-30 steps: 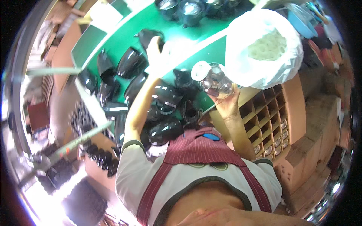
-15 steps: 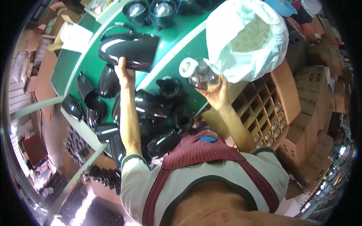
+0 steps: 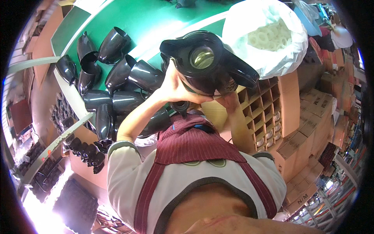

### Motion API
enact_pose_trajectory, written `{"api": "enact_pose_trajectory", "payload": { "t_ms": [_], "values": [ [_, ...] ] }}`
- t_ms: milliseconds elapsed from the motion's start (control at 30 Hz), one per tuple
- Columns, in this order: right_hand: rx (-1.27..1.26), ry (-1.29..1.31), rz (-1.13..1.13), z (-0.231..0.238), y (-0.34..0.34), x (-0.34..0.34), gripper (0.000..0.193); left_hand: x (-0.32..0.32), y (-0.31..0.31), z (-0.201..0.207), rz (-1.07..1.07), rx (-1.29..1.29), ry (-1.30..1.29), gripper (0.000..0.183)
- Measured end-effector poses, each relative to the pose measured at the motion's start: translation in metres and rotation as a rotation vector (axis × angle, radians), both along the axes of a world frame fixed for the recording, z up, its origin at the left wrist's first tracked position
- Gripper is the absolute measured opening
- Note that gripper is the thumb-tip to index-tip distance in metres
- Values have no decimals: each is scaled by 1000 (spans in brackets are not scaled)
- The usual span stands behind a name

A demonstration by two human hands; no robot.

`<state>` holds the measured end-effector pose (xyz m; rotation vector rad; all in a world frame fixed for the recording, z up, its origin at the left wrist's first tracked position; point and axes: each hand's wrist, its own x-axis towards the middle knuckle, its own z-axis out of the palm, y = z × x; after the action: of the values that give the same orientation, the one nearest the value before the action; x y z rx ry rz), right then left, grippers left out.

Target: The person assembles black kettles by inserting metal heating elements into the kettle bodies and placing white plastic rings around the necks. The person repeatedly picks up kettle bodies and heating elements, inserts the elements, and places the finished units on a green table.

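A glossy black jug shell (image 3: 187, 43) with a spout and a long handle is tilted so its round top opening faces up toward me. My left hand (image 3: 175, 87) is closed round its side, fingers stretching under the lower edge. Inside the opening shows a shiny, yellowish glass liner (image 3: 202, 57). Below the handle, my right hand (image 3: 230, 100) is at the shell's underside, against the lower end of the liner; its fingers are mostly hidden by the shell. Several more black jug shells (image 3: 113, 45) lie on the green table (image 3: 144, 33) to the left, some heaped near my apron.
At the far right stands a white bag (image 3: 237, 27) of translucent rings (image 3: 269, 39). An open carton with cardboard dividers (image 3: 259, 107) is right of my hands, glass ends in some cells. Closed cartons (image 3: 307, 136) are stacked beyond. Small black parts (image 3: 87, 154) stand in rows at the left.
The black jug shell moved right and nearer and turned its opening up toward me. My right hand's glass liner went from beside the shell to inside it. Both hands are now together.
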<state>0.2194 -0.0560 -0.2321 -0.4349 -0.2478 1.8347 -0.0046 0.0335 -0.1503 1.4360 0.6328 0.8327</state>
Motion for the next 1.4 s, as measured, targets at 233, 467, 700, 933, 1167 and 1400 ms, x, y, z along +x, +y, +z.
{"api": "enact_pose_trajectory", "payload": {
  "t_ms": [233, 467, 700, 933, 1167, 1400],
  "values": [
    [41, -156, -160, -10, -8, 17, 46, 10, 7, 20, 33, 54, -106, 112],
    [86, -341, -480, 39, 63, -8, 46, 11, 52, -48, 240, -407, -180, 75],
    [891, -1816, -599, 29, 232, -78, 34, 4, 154, -112, 469, -1017, -679, 83],
    [797, -1831, -450, -63, 328, -117, 31, -52, 89, -94, 498, -552, -38, 45],
    [772, -2047, -549, -54, 286, -116, 40, -48, 62, -72, 527, -136, 38, 26],
    [511, -1884, -502, -22, 0, -9, 40, 108, 68, -14, 51, 459, 188, 27]
  ]
}}
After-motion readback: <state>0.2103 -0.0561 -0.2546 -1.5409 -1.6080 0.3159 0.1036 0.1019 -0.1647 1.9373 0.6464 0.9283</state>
